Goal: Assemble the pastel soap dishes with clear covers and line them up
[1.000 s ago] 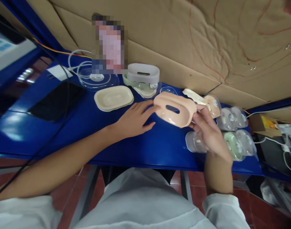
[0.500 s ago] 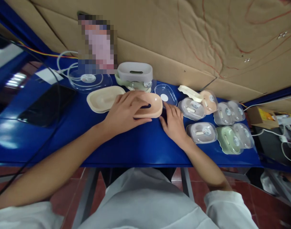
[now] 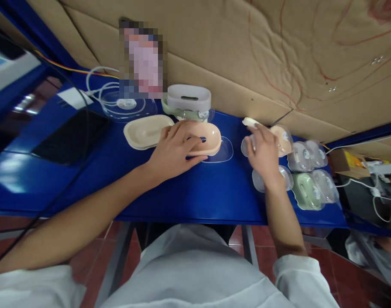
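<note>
My left hand (image 3: 171,152) grips a peach oval soap dish (image 3: 211,135), with the thumb along its near side and the fingers over its left end. A dark slot shows in the dish's floor. Part of a clear plastic lid (image 3: 226,150) sticks out from beneath the dish's right end. Beside my left hand lies a cream oval dish (image 3: 144,132). Over to the right, my right hand (image 3: 262,149) is above the packed soap dishes, thumb and fingers apart, at a cream wavy-edged piece (image 3: 250,122). Its fingertips partly cover that piece, so contact is unclear.
A lilac dish (image 3: 189,97) sits on a green one (image 3: 173,112) at the back. Several lidded dishes, one green (image 3: 306,190), fill the table's right side. To the left are a dark flat device (image 3: 70,139), a white adapter (image 3: 75,99), cables and another clear lid (image 3: 129,112).
My right hand has moved right from the peach dish to the cream wavy piece. The clear lid has come forward, partly under the peach dish. My left hand keeps its hold.
</note>
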### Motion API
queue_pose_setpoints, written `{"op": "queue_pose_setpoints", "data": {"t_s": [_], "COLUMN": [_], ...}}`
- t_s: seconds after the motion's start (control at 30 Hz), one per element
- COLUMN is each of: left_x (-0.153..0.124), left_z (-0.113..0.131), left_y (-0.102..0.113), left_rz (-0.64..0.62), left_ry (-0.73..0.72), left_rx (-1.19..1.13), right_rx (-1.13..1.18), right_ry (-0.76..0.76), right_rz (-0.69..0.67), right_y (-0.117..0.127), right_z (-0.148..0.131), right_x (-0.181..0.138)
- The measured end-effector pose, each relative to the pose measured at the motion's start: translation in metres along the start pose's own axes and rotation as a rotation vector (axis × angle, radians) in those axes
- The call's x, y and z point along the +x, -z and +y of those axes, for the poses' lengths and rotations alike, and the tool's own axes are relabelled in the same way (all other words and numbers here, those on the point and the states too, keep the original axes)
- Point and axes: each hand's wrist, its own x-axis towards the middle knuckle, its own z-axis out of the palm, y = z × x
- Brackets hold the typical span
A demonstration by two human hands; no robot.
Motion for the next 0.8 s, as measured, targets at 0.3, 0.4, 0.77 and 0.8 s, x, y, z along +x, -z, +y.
{"op": "queue_pose_setpoints", "data": {"t_s": [0.3, 0.4, 0.77, 0.8], "left_x": [0.004, 0.005, 0.005, 0.005], "left_z": [-0.001, -0.003, 0.004, 0.004], "left_y": [0.008, 0.019, 0.025, 0.023], "left_rz": [0.172, 0.276, 0.321, 0.297], "left_ry": [0.047, 0.078, 0.002, -0.014], "left_rx": [-0.201, -0.207, -0.212, -0.207], "right_rx": [-0.113, 0.086, 0.298, 0.300], "right_ry": [-0.161, 0.212, 0.858, 0.803], "right_rz": [0.012, 0.104, 0.020, 0.025], "right_y": [0.010, 0.018, -0.039, -0.039], "right_z": [0.032, -0.007, -0.099, -0.094], "right_x": [0.027, -0.003, -0.081, -0.076]}}
